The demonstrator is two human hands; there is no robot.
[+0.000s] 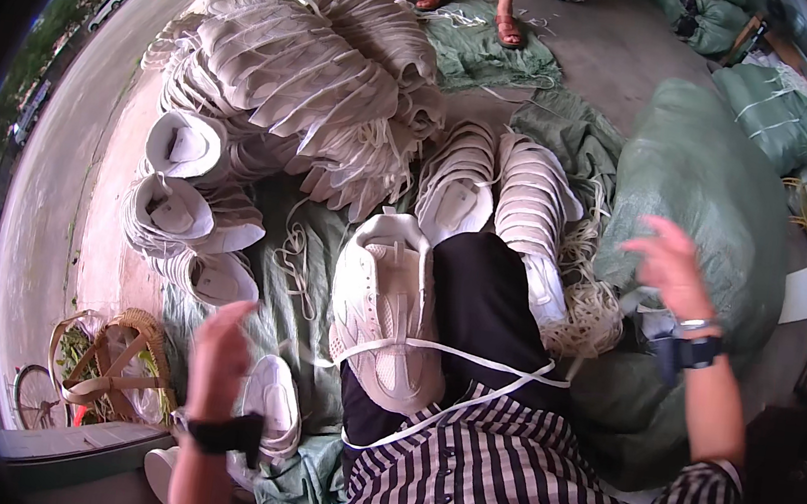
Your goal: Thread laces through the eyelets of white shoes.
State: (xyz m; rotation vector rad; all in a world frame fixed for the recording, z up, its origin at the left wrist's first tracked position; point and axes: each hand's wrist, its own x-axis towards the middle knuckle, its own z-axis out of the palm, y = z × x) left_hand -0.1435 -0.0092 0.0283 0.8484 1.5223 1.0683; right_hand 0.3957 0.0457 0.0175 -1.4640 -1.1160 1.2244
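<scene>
A white shoe [386, 315] lies on the person's lap, so both hands stay free. A white lace [471, 359] crosses it (ends trailing over the striped shirt [516, 487]). The left hand [220, 350] and right hand [670, 260] are spread wide, holding nothing.

Green sacks and a small white box on the floor

1 large green woven sack [703, 188] bulges at right; 2 smaller tied green sacks [773, 111] lie behind it near the upper right, and a white box [803, 294] stands beside the large one.
</scene>
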